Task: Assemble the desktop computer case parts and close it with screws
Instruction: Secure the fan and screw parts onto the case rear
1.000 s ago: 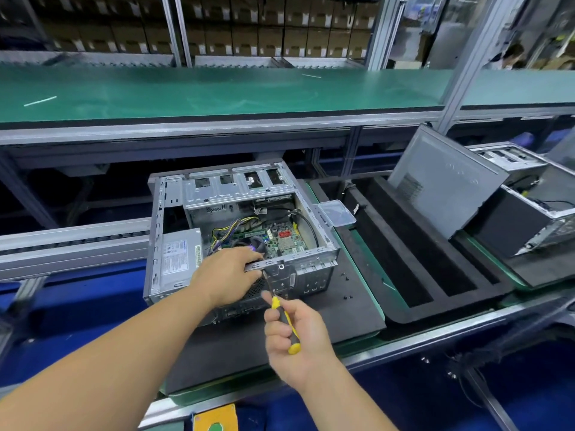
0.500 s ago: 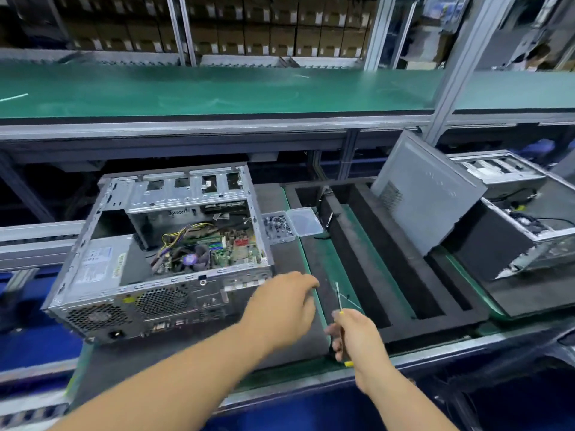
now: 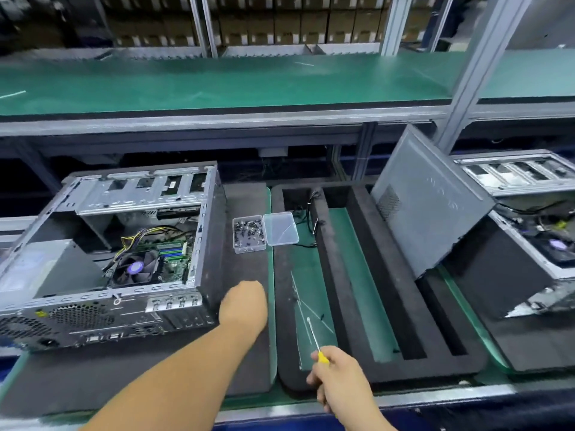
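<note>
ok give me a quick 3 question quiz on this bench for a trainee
1. True or false: the open computer case already has its side panel fitted.
2. Which hand holds the yellow-handled screwdriver? A left hand B right hand
3. Fill in: the clear screw box sits between the case and the black ____ tray.

Key: 1 false, it is open and the grey side panel leans to the right. 2 B. 3 foam.

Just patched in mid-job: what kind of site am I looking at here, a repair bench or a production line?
Most likely a computer assembly line in a factory. An open desktop case sits on a foam pad, a second open case waits further right, a long green-matted shelf runs overhead, and stacked cartons fill the racks behind.
</note>
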